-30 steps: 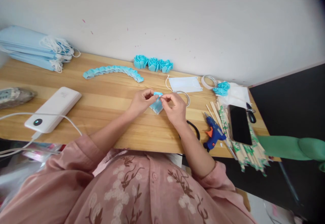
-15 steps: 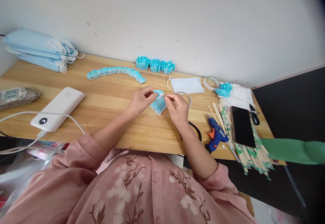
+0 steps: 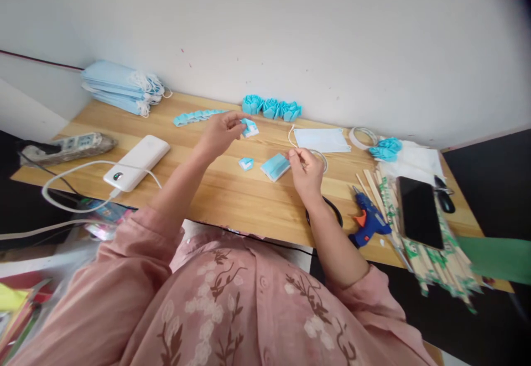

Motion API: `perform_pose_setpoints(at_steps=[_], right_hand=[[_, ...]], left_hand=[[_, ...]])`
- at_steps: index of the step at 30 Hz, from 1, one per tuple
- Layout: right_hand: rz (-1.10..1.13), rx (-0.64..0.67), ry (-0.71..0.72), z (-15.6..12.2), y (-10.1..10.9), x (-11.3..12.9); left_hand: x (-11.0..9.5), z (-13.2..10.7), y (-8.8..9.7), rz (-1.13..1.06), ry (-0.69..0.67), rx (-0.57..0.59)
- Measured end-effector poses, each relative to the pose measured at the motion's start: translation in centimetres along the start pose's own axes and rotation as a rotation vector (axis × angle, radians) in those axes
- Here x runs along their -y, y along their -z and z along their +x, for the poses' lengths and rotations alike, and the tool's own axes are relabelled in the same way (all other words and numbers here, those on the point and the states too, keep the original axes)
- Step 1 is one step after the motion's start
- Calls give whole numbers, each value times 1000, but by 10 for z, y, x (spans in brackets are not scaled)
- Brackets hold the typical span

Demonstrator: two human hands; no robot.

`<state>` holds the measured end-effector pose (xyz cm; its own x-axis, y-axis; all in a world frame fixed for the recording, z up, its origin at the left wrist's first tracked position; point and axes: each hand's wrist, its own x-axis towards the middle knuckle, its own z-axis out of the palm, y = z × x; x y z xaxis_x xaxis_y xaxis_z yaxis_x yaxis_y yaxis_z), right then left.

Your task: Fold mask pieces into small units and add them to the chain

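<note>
My left hand (image 3: pixel 224 134) pinches the edge of a small folded piece of blue and white fabric (image 3: pixel 250 129), close to a pleated blue strip (image 3: pixel 194 117) that it partly covers. Another small folded blue piece (image 3: pixel 246 163) lies on the table below it. My right hand (image 3: pixel 307 173) is closed in a pinch at the upper right corner of a flat blue rectangle of mask fabric (image 3: pixel 275 167). Whether its fingertips grip that rectangle or something smaller is hidden. Behind my right hand a roll of tape (image 3: pixel 322 158) shows in part.
Blue fabric roses (image 3: pixel 271 108) stand along the wall, a face mask (image 3: pixel 322 140) and tape roll (image 3: pixel 363 137) right of them. A glue gun (image 3: pixel 370 222), wrapped chopsticks (image 3: pixel 431 266) and phone (image 3: pixel 421 211) lie right. Left are stacked masks (image 3: pixel 112 85), a power bank (image 3: pixel 139 161) and power strip (image 3: pixel 78 146).
My hands have moved apart. The left carries a small folded piece up toward the pleated strip; the right stays by the blue rectangle. The view has shifted left.
</note>
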<state>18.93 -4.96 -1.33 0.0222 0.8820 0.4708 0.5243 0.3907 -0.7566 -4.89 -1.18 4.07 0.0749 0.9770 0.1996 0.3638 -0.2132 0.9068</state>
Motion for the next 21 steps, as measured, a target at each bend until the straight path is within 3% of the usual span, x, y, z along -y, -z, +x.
perform_pose_setpoints(at_steps=[5,8,11,16,21], right_hand=[[7,-7,13,0,-1,-2],[-19,-17,18,1,-2,-5],[-75,-28,53,1,-3,-5],[-174,-27,140,3,-3,1],[-225,81,179,7,4,23]], left_hand=[[25,-12,47,449,32,126],[37,-25,62,791,-10,25],[33,-40,53,845,-94,-2],[26,-57,13,731,-304,275],[36,-56,-3,756,-345,341]])
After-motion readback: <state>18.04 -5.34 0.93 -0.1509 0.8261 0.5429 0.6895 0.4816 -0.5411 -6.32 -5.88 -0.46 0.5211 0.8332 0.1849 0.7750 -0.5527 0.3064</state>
